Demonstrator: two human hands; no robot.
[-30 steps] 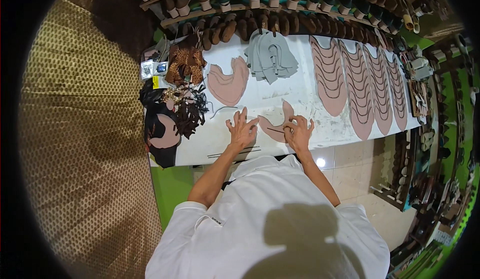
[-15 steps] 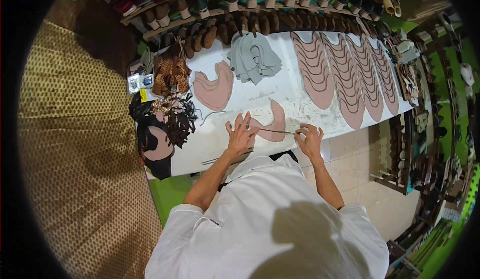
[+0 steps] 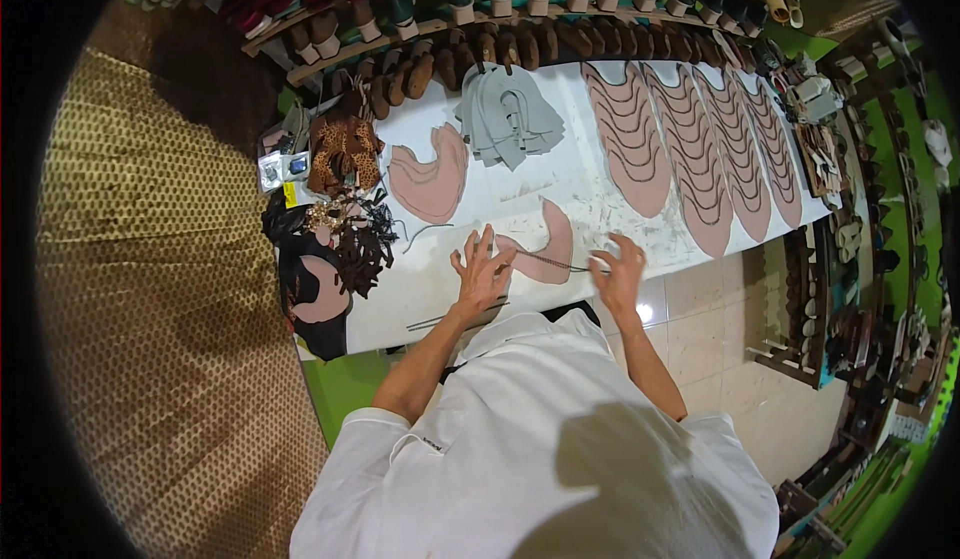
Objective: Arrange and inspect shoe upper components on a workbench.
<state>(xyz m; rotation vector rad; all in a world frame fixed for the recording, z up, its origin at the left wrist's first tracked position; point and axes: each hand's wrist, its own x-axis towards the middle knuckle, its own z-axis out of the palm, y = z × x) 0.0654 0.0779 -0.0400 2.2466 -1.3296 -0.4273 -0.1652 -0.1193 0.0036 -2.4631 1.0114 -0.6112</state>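
Observation:
A pink crescent-shaped shoe-upper piece (image 3: pixel 557 244) lies flat at the table's near edge. Across its lower part runs a thin dark strip (image 3: pixel 553 261). My left hand (image 3: pixel 482 274) rests on the crescent's left end, its thumb and forefinger closed at the strip's left end while the other fingers spread. At the strip's other end is my right hand (image 3: pixel 619 274), just past the crescent's right edge. Its fingers are bent and smeared by motion, so whether they grip the strip is unclear. More dark strips (image 3: pixel 455 316) lie beside my left forearm.
Rows of overlapping pink pieces with dark edging (image 3: pixel 630 174) cover the table's right side. Grey cut pieces (image 3: pixel 510 119) and stacked pink crescents (image 3: pixel 440 189) lie farther back. Dark scraps (image 3: pixel 368 249) pile up at left. Shoe racks (image 3: pixel 430 24) line the table's far side.
My right hand has lifted its fingers a little and is now blurred. The strip's left part sits slightly higher, and it slants more toward the right hand. My left hand stays nearly in place.

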